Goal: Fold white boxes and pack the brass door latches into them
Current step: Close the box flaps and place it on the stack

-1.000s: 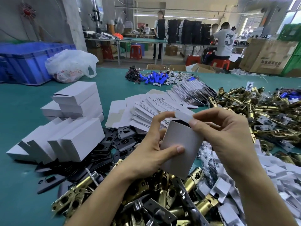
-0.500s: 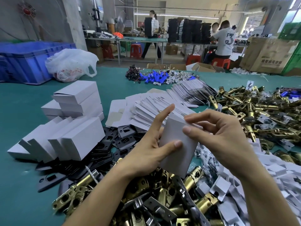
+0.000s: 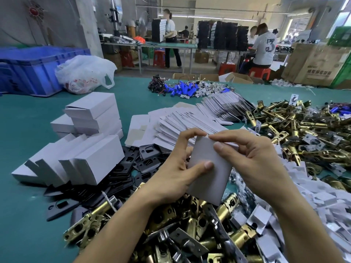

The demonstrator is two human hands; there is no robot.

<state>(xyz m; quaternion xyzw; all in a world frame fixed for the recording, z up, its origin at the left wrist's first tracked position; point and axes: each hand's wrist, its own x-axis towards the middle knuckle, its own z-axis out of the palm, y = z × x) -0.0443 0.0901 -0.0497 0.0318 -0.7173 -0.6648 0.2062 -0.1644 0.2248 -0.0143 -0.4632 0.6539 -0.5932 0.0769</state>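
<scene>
Green table (image 3: pixel 28 133), white box (image 3: pixel 209 175) between fingers (image 3: pixel 207 165)

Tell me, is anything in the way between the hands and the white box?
No. Both hands already hold the white box: the left hand grips its side, the right hand pinches its top edge. Nothing visible sits between them.

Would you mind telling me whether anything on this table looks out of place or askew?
The front row of white boxes leans over like dominoes, partly resting on the black plates; nothing looks damaged.
</scene>
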